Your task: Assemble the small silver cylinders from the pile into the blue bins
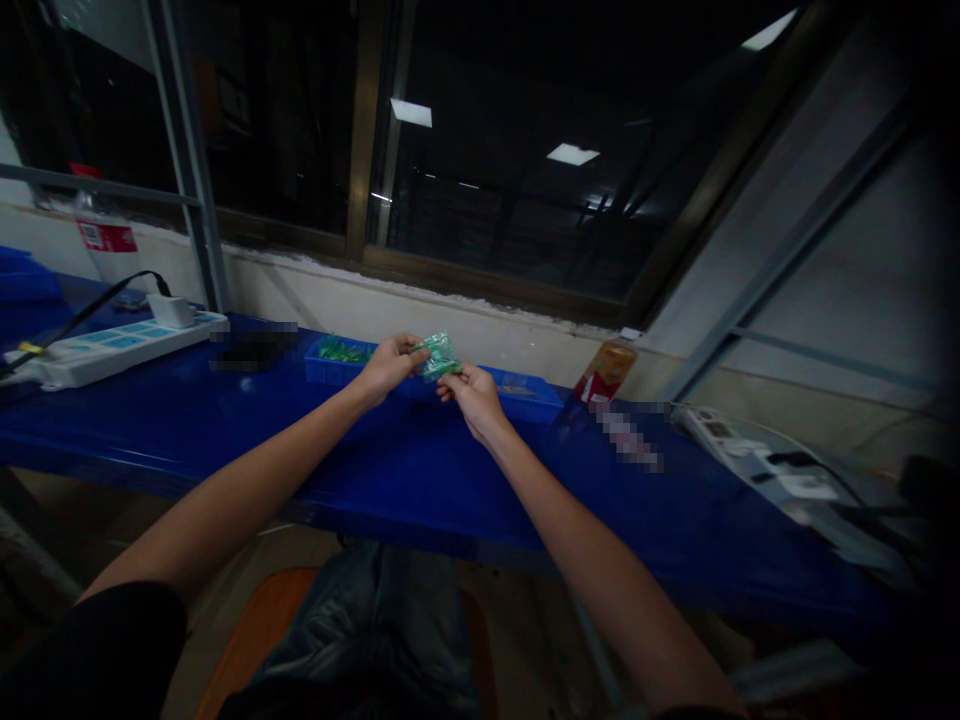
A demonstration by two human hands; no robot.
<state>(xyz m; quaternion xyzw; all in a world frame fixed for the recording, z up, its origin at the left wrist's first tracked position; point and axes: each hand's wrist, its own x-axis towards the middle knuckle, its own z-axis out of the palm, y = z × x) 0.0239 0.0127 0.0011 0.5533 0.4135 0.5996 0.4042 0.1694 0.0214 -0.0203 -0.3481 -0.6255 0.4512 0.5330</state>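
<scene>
Between my two hands is a small clear plastic packet (441, 352) with green contents, held up above the blue table. My left hand (390, 366) pinches its left side between thumb and fingers. The fingers of my right hand (474, 396) close on its lower right edge. Just behind my left hand sits a blue bin (319, 371) with several green pieces (341, 350) in it. To the right of my right hand lies another blue bin (536, 405), holding something pale that is too dim to make out.
On the left, a white power strip (112, 352) with a plugged-in adapter lies near a red-labelled bottle (105, 235). At right stand an amber drink bottle (611, 370) and a second power strip (780, 470) with cables. A window sill runs behind the blue table (420, 490).
</scene>
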